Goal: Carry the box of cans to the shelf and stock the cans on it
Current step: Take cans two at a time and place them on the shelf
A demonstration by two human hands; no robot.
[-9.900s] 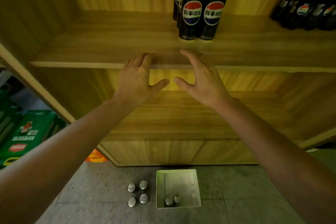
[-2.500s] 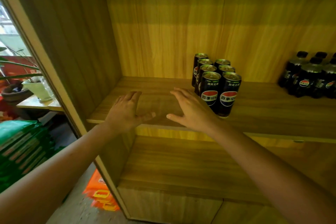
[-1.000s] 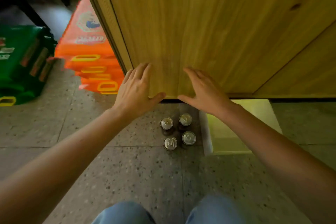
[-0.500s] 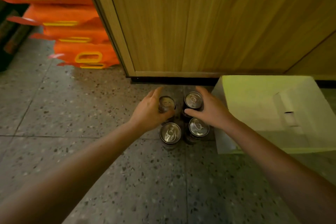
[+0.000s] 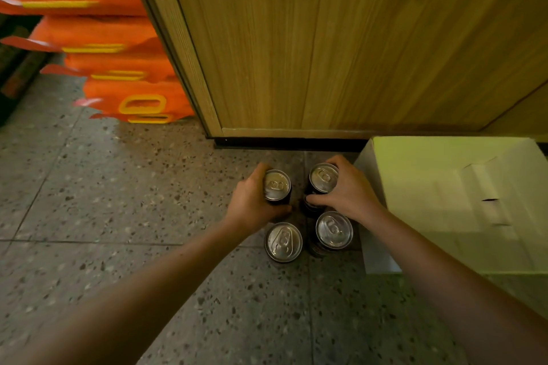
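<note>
Several dark cans with silver tops stand in a small square on the speckled floor. My left hand (image 5: 252,201) is wrapped around the far left can (image 5: 277,185). My right hand (image 5: 345,191) is wrapped around the far right can (image 5: 323,178). The near left can (image 5: 283,241) and the near right can (image 5: 334,229) stand untouched below my hands. The white cardboard box (image 5: 373,246) sits open just to the right of the cans; what I see of its inside is bare.
The wooden cabinet base (image 5: 326,53) of the shelf unit rises right behind the cans, with a dark plinth at the floor. A stack of orange drink packs (image 5: 118,68) leans against its left side. Speckled floor tiles (image 5: 118,216) stretch left and toward me.
My view dropped from the shelf to the floor as I crouched. Both hands came down from the cabinet front and closed around the two far cans.
</note>
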